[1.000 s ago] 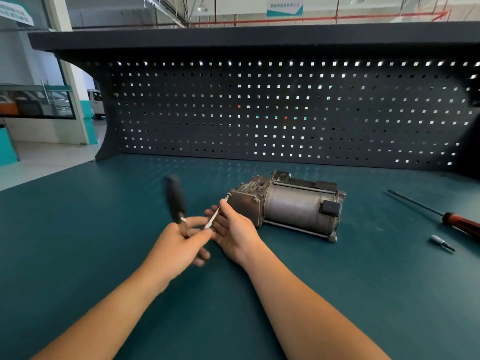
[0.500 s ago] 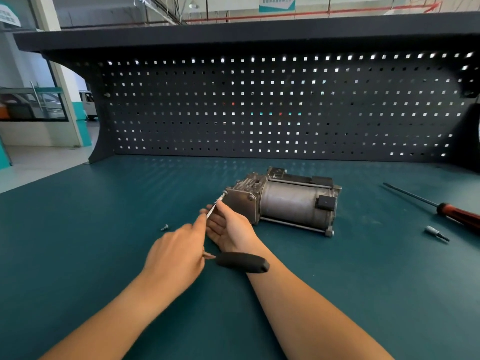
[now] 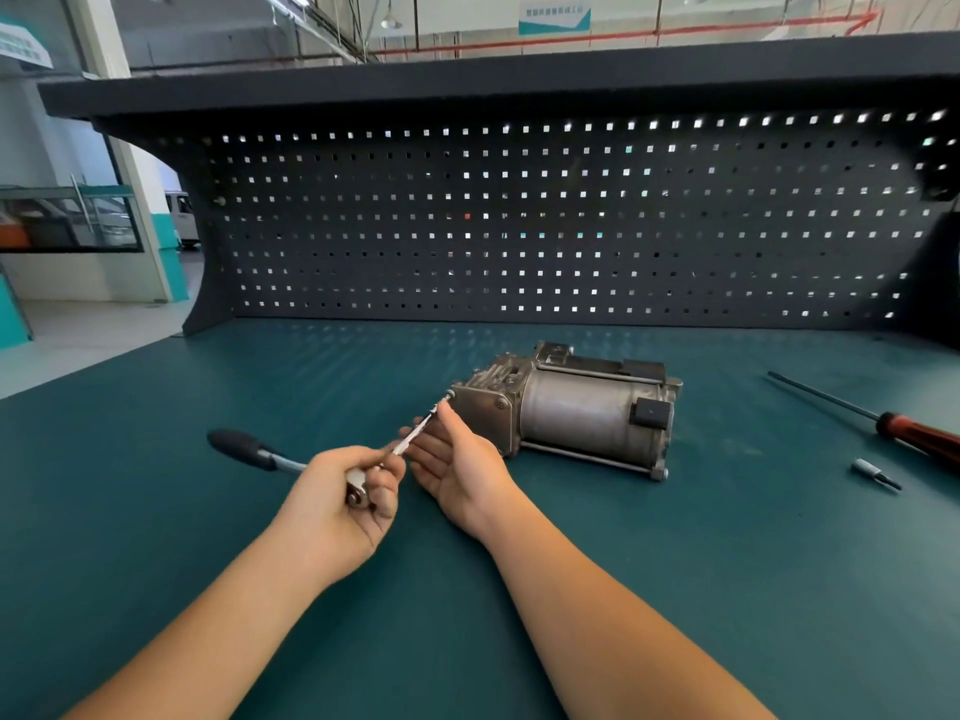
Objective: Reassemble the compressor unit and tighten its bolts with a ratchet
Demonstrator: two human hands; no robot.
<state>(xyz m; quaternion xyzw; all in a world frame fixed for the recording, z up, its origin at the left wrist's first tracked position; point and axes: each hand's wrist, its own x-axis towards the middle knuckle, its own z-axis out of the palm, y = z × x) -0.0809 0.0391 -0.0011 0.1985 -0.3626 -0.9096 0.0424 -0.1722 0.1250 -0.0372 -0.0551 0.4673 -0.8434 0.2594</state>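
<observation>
The grey metal compressor (image 3: 576, 410) lies on its side on the green bench top (image 3: 156, 511). My left hand (image 3: 337, 506) grips the head of a ratchet (image 3: 358, 488), whose black handle (image 3: 241, 446) points out to the left. A thin extension bar (image 3: 415, 431) runs from the ratchet head up to a bolt (image 3: 450, 394) at the compressor's near-left corner. My right hand (image 3: 457, 459) lies beside the bar, thumb and fingers pinching it just short of the bolt.
A long screwdriver with a red handle (image 3: 914, 433) lies at the right edge of the bench, a small metal bit (image 3: 875, 472) just in front of it. A dark pegboard (image 3: 519, 226) closes off the back.
The ratchet handle has swung from pointing right, under my right wrist, round to pointing left. My left hand now shows its palm side. The bar stays on the bolt.
</observation>
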